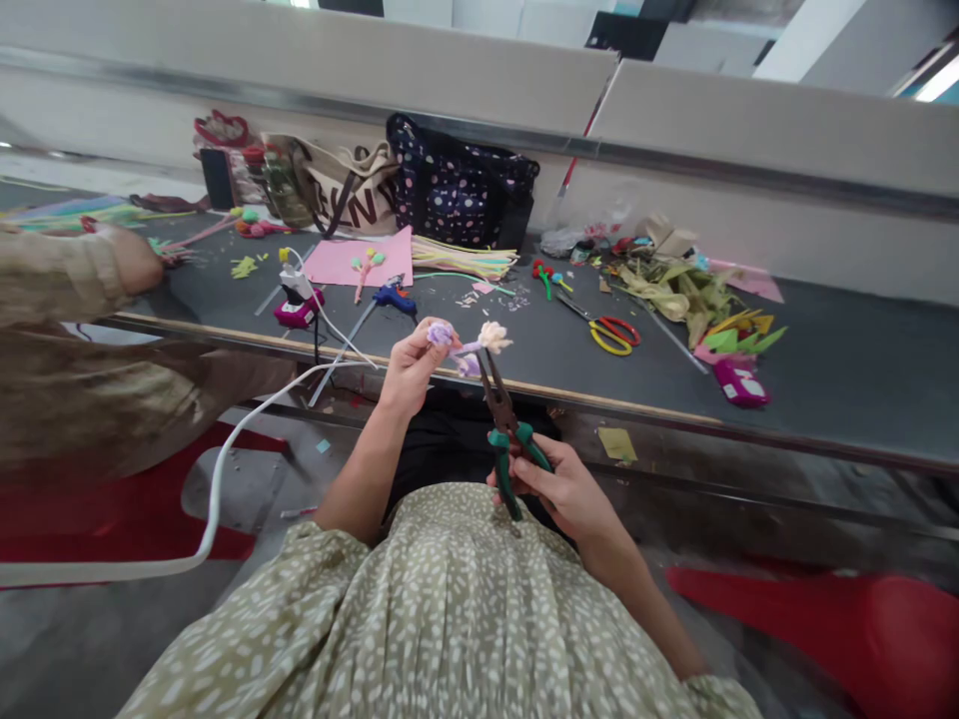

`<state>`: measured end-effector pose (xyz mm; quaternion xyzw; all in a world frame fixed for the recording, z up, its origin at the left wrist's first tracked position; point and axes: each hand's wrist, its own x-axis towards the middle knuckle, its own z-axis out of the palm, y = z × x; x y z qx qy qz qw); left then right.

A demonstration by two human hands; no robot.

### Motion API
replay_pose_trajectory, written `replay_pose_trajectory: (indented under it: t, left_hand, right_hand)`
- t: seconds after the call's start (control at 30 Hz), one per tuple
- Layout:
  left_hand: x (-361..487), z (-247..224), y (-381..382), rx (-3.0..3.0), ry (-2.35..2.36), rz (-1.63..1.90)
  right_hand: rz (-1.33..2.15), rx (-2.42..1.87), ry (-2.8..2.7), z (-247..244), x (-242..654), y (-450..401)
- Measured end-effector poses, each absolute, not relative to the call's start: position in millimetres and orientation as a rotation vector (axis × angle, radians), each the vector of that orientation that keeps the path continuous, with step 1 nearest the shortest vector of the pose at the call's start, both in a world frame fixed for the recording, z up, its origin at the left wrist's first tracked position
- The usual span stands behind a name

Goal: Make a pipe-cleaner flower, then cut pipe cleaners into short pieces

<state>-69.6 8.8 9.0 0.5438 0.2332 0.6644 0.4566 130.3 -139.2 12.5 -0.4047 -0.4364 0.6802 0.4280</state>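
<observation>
My left hand (410,369) pinches a small pipe-cleaner flower piece (468,350) with fuzzy lilac parts and a cream bloom (493,338) at its right end. In my right hand (567,486) are green-handled needle-nose pliers (500,409), pointing up and away from me. Their tips meet the underside of the cream bloom; whether the jaws grip it is too small to tell. Both hands are in front of the table's near edge. Just beyond lies a blue glue gun (394,294), and to the right red-and-yellow-handled scissors (614,335).
A white cable (225,454) crosses at left, near a power adapter (300,300). Bags (461,185), pipe cleaners (465,258) and a pink sheet (322,262) line the back. Dried husks (681,295) and a magenta box (740,383) are right. Another person's sleeve (60,275) is left.
</observation>
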Motion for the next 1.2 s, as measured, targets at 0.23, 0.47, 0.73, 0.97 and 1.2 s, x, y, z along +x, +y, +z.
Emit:
replay_pose_trajectory:
  t: [0.23, 0.47, 0.73, 0.97, 1.2]
  left_hand:
    - [-67, 16, 2, 1.427, 0.572, 1.626]
    - [-65, 20, -3, 1.426, 0.582, 1.612]
    - [-68, 22, -5, 1.551, 0.642, 1.569]
    - [-69, 21, -7, 1.623, 0.693, 1.562]
    - [-75, 21, -6, 1.789, 0.730, 1.554]
  right_hand:
    - [1.713, -1.020, -1.109, 13, 124, -138]
    - [1.711, -0.996, -1.096, 9, 122, -136]
    - [1.699, -1.031, -1.131, 10, 122, -136]
    - [1.689, -1.043, -1.109, 8, 123, -137]
    - [1.737, -1.020, -1.089, 11, 123, -137]
